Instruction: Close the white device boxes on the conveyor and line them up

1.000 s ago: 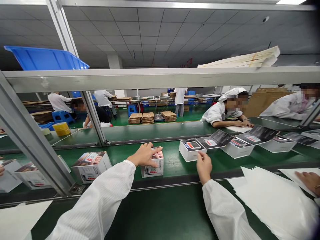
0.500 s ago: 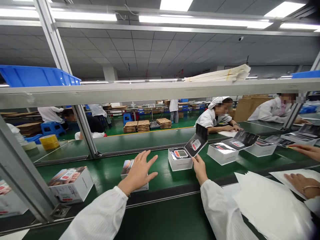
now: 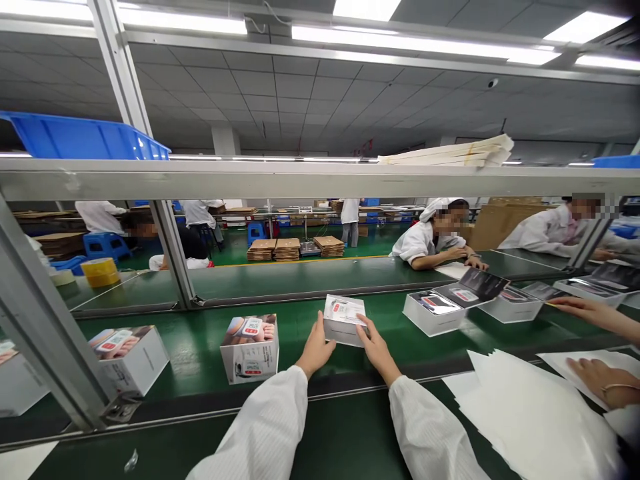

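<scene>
Now-shut red-label box [image 3: 344,320], left hand [image 3: 316,347], right hand [image 3: 377,348]

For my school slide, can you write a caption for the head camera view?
Left hand and right hand hold a white product box at a green conveyor belt.

Lid now closed on the white product box [image 3: 343,320]; box between left hand [image 3: 316,347] and right hand [image 3: 377,350].

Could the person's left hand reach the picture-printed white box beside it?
Probably yes: only green belt separates the left hand from the white box, though it must first release the small box it grips.
</scene>
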Motion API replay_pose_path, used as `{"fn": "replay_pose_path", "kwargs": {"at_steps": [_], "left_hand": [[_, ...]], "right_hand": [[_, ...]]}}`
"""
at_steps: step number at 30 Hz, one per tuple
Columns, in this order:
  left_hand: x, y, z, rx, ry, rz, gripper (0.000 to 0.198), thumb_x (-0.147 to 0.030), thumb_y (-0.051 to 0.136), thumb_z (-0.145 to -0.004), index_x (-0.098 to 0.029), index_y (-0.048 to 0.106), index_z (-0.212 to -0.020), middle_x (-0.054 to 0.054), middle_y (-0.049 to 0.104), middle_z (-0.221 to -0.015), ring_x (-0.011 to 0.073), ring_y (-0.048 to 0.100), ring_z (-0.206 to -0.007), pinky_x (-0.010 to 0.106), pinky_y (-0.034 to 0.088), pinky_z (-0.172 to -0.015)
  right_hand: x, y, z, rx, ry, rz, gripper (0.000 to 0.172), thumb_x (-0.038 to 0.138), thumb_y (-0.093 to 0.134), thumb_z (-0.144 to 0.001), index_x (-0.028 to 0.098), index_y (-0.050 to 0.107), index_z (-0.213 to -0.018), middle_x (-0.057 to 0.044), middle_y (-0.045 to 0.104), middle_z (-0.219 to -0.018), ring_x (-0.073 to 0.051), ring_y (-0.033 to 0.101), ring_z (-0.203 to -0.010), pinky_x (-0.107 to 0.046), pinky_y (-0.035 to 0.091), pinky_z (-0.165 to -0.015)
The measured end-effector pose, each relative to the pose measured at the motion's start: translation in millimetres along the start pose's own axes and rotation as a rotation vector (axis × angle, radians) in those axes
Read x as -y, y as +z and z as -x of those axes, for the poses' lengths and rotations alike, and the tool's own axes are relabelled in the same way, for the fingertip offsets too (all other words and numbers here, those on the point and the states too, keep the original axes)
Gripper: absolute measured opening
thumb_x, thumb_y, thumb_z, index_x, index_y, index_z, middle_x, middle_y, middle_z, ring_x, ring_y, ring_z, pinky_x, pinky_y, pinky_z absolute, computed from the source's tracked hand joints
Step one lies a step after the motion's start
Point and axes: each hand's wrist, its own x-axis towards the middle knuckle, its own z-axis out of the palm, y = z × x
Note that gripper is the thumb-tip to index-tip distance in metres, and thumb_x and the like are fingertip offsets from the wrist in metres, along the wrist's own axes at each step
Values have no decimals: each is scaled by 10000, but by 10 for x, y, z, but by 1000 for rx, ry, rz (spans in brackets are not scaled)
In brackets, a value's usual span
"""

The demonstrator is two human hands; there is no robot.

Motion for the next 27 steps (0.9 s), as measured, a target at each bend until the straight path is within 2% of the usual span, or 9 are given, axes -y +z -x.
{"fn": "replay_pose_path", "kwargs": {"at_steps": [4, 8, 10, 13, 18, 21, 23, 25, 27], "left_hand": [[-5, -258, 152, 25, 92, -37, 878, -180, 617, -789, -228, 196, -1558, 130, 375, -1489, 301, 326, -1391, 442, 267, -1140], [-252, -747, 79, 69, 309, -253, 943, -240, 819, -669, -428, 363, -1472, 33, 162, -1584, 400, 49, -1451, 554, 63, -1158], [-386, -977, -9, 140, 408, -415, 939, -375, 848, -682, -461, 345, -1470, 54, 199, -1559, 423, 128, -1423, 581, 110, -1132], [-473, -1198, -87, 285, 396, -540, 931, -594, 772, -723, -470, 270, -1496, 101, 411, -1380, 383, 397, -1256, 520, 333, -1019], [-306, -1295, -37, 389, 242, -587, 914, -681, 703, -729, -449, 273, -1502, 102, 474, -1284, 351, 481, -1135, 447, 409, -928], [-191, -1348, 15, 412, 208, -552, 906, -661, 689, -753, -450, 240, -1512, 106, 451, -1348, 358, 472, -1183, 455, 417, -940], [-173, -1383, 67, 403, 213, -558, 921, -631, 710, -750, -451, 228, -1514, 114, 410, -1422, 393, 420, -1267, 528, 380, -990], [-218, -1374, 168, 307, 246, -584, 933, -592, 740, -738, -418, 256, -1516, 121, 333, -1506, 435, 295, -1369, 621, 269, -1061], [-313, -1281, 342, 133, 326, -592, 854, -520, 737, -763, -352, 338, -1499, 124, 246, -1565, 438, 154, -1435, 648, 139, -1114]], "right_hand": [[19, 69, -76, -131, 100, -183, 681, 673, 548, -785, 266, 560, -1330, -74, 607, -1323, -269, 610, -1110, -367, 509, -887], [168, 235, -106, -29, 277, -458, 724, 703, 493, -797, 259, 507, -1369, -80, 672, -1211, -247, 686, -912, -339, 551, -687], [265, 359, -90, 46, 247, -451, 630, 666, 447, -830, 237, 594, -1267, -73, 687, -1185, -248, 679, -972, -343, 549, -747], [379, 508, -37, 89, 171, -184, 503, 581, 440, -854, 215, 690, -1093, -66, 712, -1129, -248, 644, -1064, -346, 509, -870], [473, 540, 105, 181, 173, 65, 370, 470, 487, -853, 216, 734, -962, -54, 739, -885, -249, 685, -823, -367, 492, -822], [483, 460, 205, 194, 124, 140, 396, 449, 431, -877, 214, 726, -999, -48, 735, -889, -211, 686, -706, -338, 491, -778], [448, 360, 272, 123, 80, 136, 396, 443, 448, -859, 210, 724, -1023, -56, 738, -940, -210, 694, -734, -329, 491, -785], [373, 226, 342, 38, 51, 73, 407, 467, 472, -838, 202, 727, -1011, -70, 739, -975, -214, 693, -755, -326, 499, -777], [271, 81, 417, -23, 40, -4, 435, 518, 497, -824, 188, 733, -980, -86, 741, -961, -213, 679, -729, -322, 509, -728]]}}
